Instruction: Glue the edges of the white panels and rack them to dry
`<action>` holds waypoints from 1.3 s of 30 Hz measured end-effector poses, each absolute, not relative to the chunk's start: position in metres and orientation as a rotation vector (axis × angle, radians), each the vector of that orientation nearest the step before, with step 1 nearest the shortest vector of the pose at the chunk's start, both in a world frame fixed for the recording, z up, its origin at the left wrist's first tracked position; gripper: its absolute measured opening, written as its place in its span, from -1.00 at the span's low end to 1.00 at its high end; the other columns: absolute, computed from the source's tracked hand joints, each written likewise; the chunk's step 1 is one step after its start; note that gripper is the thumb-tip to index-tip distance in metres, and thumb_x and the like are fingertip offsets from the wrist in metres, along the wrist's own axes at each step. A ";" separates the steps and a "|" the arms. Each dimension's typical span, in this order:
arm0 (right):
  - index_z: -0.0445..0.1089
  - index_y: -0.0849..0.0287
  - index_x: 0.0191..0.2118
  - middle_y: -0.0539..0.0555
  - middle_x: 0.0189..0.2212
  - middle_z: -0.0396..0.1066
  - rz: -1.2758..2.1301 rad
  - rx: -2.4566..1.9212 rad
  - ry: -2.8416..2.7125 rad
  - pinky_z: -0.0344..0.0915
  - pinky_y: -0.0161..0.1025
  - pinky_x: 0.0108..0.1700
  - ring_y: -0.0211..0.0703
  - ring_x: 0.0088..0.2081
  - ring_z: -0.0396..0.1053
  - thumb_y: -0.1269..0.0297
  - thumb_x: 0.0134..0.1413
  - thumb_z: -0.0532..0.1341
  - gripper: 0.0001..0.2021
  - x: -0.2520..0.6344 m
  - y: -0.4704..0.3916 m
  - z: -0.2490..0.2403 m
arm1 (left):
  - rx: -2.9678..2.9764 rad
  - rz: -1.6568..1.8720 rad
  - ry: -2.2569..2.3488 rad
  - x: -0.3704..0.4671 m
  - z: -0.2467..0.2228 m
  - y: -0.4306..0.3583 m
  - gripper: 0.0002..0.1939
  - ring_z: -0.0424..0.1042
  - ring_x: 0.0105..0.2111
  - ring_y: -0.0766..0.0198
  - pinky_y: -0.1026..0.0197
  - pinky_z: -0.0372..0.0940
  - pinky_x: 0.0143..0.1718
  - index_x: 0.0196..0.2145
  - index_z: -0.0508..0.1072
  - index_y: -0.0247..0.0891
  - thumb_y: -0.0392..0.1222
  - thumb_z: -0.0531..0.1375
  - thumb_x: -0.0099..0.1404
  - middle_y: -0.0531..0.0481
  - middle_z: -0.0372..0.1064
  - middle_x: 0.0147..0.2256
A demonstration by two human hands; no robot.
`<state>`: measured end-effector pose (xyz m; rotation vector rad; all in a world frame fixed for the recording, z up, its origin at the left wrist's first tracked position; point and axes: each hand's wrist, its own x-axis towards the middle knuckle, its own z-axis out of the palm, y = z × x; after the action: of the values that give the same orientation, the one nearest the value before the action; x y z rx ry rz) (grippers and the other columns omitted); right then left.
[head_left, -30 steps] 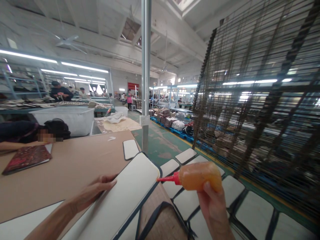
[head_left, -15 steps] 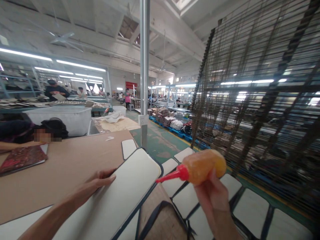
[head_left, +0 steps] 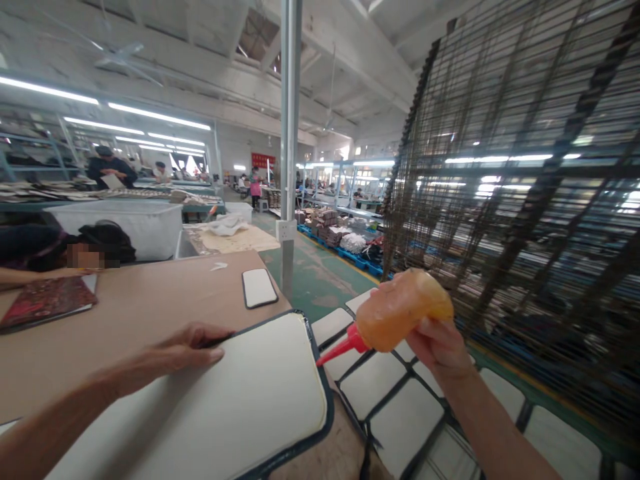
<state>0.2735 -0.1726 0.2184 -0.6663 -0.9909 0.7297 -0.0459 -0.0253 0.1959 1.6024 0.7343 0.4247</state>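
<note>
Glue bottle [head_left: 400,310] base hidden (right hand [head_left: 437,347] fingers wrap it).

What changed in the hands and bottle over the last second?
The right hand has tipped the orange squeeze bottle from level to red nozzle down, toward the white panel edge. The left hand stays flat on that panel; no grip changed.

Right hand [head_left: 437,343]: gripping an orange squeeze bottle [head_left: 400,310], red nozzle [head_left: 340,347] tilted down toward the corner of a white panel [head_left: 240,407] with dark edging. Left hand [head_left: 175,350]: flat on that panel's far edge. Brown table [head_left: 150,307] beneath; smaller white panel [head_left: 259,288] beyond; wire rack [head_left: 525,200] at right.
</note>
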 end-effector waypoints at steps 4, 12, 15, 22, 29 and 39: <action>0.37 0.05 -0.14 0.14 -0.17 0.46 0.771 -0.661 -1.023 0.21 0.21 -0.01 0.26 -0.04 0.31 0.21 -0.42 0.40 -0.46 0.276 -0.174 0.218 | 1.591 0.324 0.710 -0.046 0.201 -0.027 -0.54 0.42 -0.19 -0.03 0.18 0.33 -0.22 -0.07 0.47 -0.23 -0.09 0.23 0.04 0.04 0.49 -0.24; 0.36 0.02 -0.13 0.13 -0.17 0.46 0.828 -0.678 -1.008 0.24 0.18 -0.04 0.25 -0.04 0.31 0.24 -0.49 0.41 -0.41 0.275 -0.183 0.217 | 1.609 0.312 0.707 -0.051 0.198 -0.026 -0.53 0.39 -0.14 -0.06 0.17 0.31 -0.16 -0.06 0.45 -0.27 -0.08 0.22 0.05 0.03 0.49 -0.22; 0.37 0.04 -0.13 0.13 -0.17 0.46 0.793 -0.653 -1.037 0.23 0.17 -0.03 0.25 -0.05 0.32 0.25 -0.44 0.41 -0.43 0.274 -0.177 0.218 | 1.617 0.284 0.677 -0.049 0.197 -0.028 -0.52 0.41 -0.18 -0.06 0.18 0.32 -0.20 -0.07 0.46 -0.27 -0.06 0.21 0.04 0.04 0.49 -0.25; 0.34 0.04 -0.08 0.13 -0.13 0.43 0.806 -0.620 -1.106 0.23 0.13 -0.01 0.24 -0.03 0.30 0.26 -0.41 0.40 -0.41 0.277 -0.171 0.219 | 1.566 0.377 0.742 -0.047 0.195 -0.032 -0.52 0.45 -0.26 0.00 0.20 0.35 -0.28 -0.13 0.50 -0.29 -0.07 0.25 -0.04 -0.05 0.50 -0.26; 0.36 -0.03 -0.12 0.09 -0.16 0.44 0.886 -0.604 -1.090 0.23 0.12 -0.02 0.20 -0.06 0.33 0.28 -0.43 0.41 -0.43 0.274 -0.187 0.214 | 1.494 0.459 0.784 -0.046 0.190 -0.034 -0.55 0.48 -0.41 0.03 0.17 0.36 -0.43 -0.23 0.54 -0.31 -0.09 0.25 -0.12 -0.07 0.52 -0.35; 0.39 0.01 -0.15 0.12 -0.23 0.48 0.802 -0.664 -1.005 0.22 0.11 -0.01 0.20 -0.07 0.33 0.24 -0.44 0.41 -0.46 0.275 -0.191 0.198 | 1.428 0.538 0.836 -0.048 0.172 -0.024 -0.52 0.48 -0.41 0.00 0.14 0.37 -0.42 -0.22 0.53 -0.33 -0.08 0.27 -0.15 -0.09 0.52 -0.35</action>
<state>0.2755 -0.1915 0.1983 -0.6641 -1.0049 0.8019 -0.0477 -0.0245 0.1722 1.4277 0.8357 0.5383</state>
